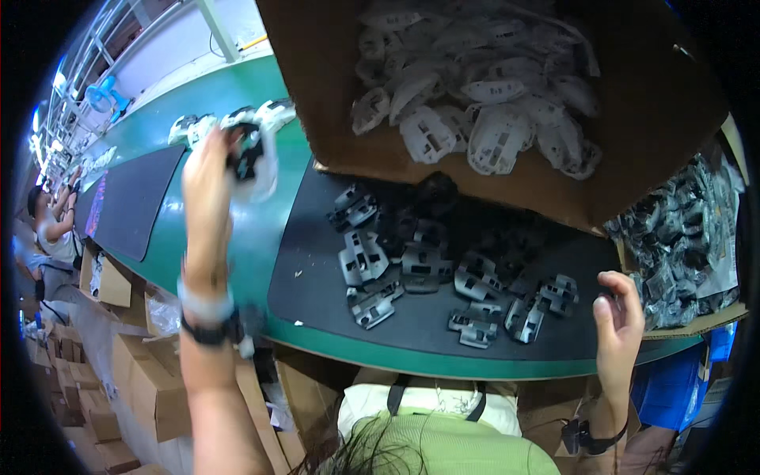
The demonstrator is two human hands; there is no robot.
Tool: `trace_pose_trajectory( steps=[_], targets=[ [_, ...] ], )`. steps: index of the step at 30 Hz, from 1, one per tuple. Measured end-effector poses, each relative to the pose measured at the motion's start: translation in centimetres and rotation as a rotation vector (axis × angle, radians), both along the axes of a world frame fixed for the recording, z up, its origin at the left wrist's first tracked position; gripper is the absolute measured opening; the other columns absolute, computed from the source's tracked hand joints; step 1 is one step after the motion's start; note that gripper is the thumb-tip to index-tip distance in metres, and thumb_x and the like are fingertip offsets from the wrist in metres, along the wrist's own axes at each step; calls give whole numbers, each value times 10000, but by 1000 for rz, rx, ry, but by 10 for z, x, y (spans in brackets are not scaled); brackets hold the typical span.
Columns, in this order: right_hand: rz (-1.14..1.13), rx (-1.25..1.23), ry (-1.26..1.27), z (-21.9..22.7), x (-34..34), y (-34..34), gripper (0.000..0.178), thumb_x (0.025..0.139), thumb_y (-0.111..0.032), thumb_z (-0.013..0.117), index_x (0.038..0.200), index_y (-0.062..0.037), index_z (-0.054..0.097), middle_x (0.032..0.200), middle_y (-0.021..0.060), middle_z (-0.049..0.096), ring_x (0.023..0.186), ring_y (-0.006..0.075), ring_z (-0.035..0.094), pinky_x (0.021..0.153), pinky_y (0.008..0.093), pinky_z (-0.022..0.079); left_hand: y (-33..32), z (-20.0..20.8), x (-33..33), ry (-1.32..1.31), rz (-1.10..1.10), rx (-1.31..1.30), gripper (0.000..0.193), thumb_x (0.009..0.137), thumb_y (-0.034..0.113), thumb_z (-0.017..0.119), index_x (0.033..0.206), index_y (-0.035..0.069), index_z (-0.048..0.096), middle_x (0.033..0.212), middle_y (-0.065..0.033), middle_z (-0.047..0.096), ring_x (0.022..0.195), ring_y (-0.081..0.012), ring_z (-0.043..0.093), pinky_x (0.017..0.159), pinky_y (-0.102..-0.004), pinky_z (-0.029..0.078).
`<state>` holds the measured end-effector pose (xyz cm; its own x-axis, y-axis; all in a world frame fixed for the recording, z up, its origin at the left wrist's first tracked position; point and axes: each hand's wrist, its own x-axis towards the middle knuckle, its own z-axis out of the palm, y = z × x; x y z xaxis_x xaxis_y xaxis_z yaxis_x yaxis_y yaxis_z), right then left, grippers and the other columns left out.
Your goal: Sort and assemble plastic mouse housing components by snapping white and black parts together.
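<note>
My left hand (207, 178) is stretched out over the green bench, closed on a white plastic shell (265, 168) with a black part in it; motion blurs both. Beyond it stands a row of similar white-and-black shells (237, 117). My right hand (620, 321) hovers near the bench's front edge at the right, its thumb and fingers apart and nothing between them. Left of it, on a black mat (317, 301), lie several loose grey-and-black plastic parts (524, 319). Nearest to my right hand are two of these, one partly over the other.
A large tilted cardboard box (507, 194) holds many bagged white shells (499, 138). At the right, another carton (697, 326) is filled with dark parts in clear bags (673, 237). A second mat (138, 202) lies to the left; a person (57, 226) works farther off. Cartons (150, 380) stand on the floor.
</note>
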<state>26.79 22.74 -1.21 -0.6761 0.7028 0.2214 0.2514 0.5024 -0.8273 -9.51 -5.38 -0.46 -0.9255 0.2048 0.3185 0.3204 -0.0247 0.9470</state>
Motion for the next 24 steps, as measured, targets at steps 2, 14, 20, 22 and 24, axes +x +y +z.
trace_pose_trajectory(
  steps=[2, 14, 20, 22, 24],
  targets=[
    [32, 55, 11, 3, -10, -10, 236, 817, -67, 596, 1043, -7, 569, 1105, 80, 531, 1006, 174, 518, 885, 282, 404, 38, -9, -70, -88, -8, -245, 442, 941, 386, 473, 953, -20, 646, 884, -79, 647, 771, -116, 535, 733, -287, 426],
    [-188, 45, -325, 0, 80, -14, 271, 760, -25, 598, 1031, -14, 582, 1107, 100, 550, 1030, 207, 526, 849, 301, 410, 61, -44, -190, 549, 178, -1006, 444, 819, 236, 620, 1187, -1, 550, 1094, -240, 603, 1028, -380, 573, 879, -388, 451],
    [36, 277, -301, 7, 24, 11, 244, 818, -79, 597, 1046, 3, 576, 1028, 135, 582, 998, 262, 550, 853, 318, 411, 10, 18, -21, 536, 414, -695, 207, 885, 103, 526, 1038, 34, 648, 905, -144, 663, 751, -189, 654, 685, -294, 505],
    [162, 351, -324, -10, 12, 26, 317, 831, -130, 606, 1110, 10, 551, 1080, 167, 559, 1027, 331, 524, 899, 362, 398, 56, 30, 60, 797, -3, -519, 207, 880, 28, 539, 1064, 13, 632, 933, -105, 665, 787, -155, 652, 683, -270, 510],
    [221, 390, -427, -13, 4, 25, 394, 815, -184, 633, 1143, 5, 523, 1071, 193, 528, 1023, 363, 505, 884, 387, 412, 99, 47, 67, 1085, -443, -810, 312, 781, -29, 572, 1077, 44, 640, 1080, -151, 619, 979, -277, 606, 840, -327, 491]
  ],
)
